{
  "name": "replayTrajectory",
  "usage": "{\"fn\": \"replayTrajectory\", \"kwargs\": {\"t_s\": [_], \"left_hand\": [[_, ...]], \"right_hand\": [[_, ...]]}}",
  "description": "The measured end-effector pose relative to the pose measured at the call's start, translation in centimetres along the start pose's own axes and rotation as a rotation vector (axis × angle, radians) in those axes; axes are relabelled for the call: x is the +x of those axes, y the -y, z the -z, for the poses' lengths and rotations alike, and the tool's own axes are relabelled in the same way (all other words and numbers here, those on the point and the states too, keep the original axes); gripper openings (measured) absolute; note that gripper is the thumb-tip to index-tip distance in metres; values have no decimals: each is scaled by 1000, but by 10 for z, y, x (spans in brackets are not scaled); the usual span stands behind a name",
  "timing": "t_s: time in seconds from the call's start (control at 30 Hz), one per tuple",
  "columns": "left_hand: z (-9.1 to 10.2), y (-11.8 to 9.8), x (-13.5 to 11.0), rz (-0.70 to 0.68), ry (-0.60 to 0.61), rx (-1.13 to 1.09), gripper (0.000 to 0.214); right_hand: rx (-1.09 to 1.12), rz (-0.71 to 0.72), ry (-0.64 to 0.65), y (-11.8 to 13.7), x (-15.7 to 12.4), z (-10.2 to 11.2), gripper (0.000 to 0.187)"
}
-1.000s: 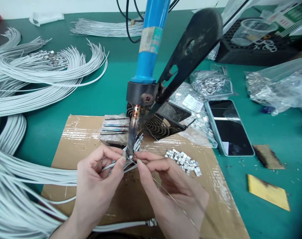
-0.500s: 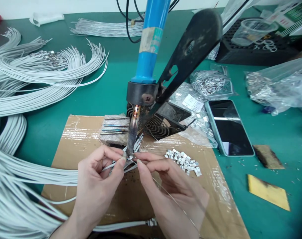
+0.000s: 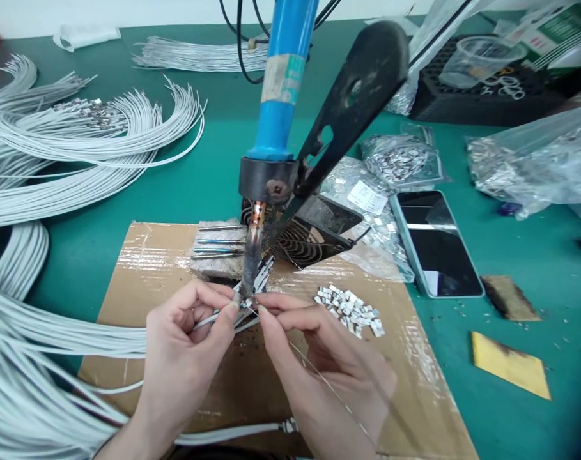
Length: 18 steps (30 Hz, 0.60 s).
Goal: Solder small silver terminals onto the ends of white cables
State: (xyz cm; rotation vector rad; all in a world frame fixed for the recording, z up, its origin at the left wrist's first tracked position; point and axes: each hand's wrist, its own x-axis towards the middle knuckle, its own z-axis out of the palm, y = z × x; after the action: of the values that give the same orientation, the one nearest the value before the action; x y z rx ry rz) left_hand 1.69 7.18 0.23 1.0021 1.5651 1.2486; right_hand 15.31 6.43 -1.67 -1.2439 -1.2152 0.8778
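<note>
A blue-handled soldering iron [image 3: 281, 89] is clamped in a black metal stand [image 3: 352, 108], its tip pointing down between my hands. Thumb and fingers of my left hand [image 3: 189, 338] pinch a white cable [image 3: 204, 319] near its end, just left of the tip. My right hand [image 3: 323, 364] pinches a thin solder wire [image 3: 331, 384], whose end reaches the cable end below the tip. A small metal piece seems to sit at that cable end, too small to make out fully. More white cables lie under the tip.
Small metal connectors [image 3: 350, 310] lie piled on the cardboard [image 3: 141, 255]. White cable bundles [image 3: 55, 332] fill the left side. A phone [image 3: 438, 246], a yellow sponge [image 3: 511, 365], plastic bags [image 3: 402, 160] and a black tray [image 3: 463, 105] stand at the right.
The view has shifted slightly, so most things sit a little further left. Both hands keep their pinch at the iron's tip, with hardly any movement.
</note>
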Motion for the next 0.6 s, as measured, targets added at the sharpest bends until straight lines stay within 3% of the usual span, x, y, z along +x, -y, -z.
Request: {"fn": "replayTrajectory", "kwargs": {"t_s": [0.13, 0.43, 0.6], "left_hand": [[0, 0, 2, 3, 19, -5, 15], [-5, -4, 0, -11, -66, -23, 14], [0, -2, 0, -14, -11, 8, 14]], "right_hand": [[-14, 7, -6, -1, 0, -1, 21], [-47, 8, -40, 1, -3, -1, 20], [-48, 7, -34, 0, -3, -2, 21]]}}
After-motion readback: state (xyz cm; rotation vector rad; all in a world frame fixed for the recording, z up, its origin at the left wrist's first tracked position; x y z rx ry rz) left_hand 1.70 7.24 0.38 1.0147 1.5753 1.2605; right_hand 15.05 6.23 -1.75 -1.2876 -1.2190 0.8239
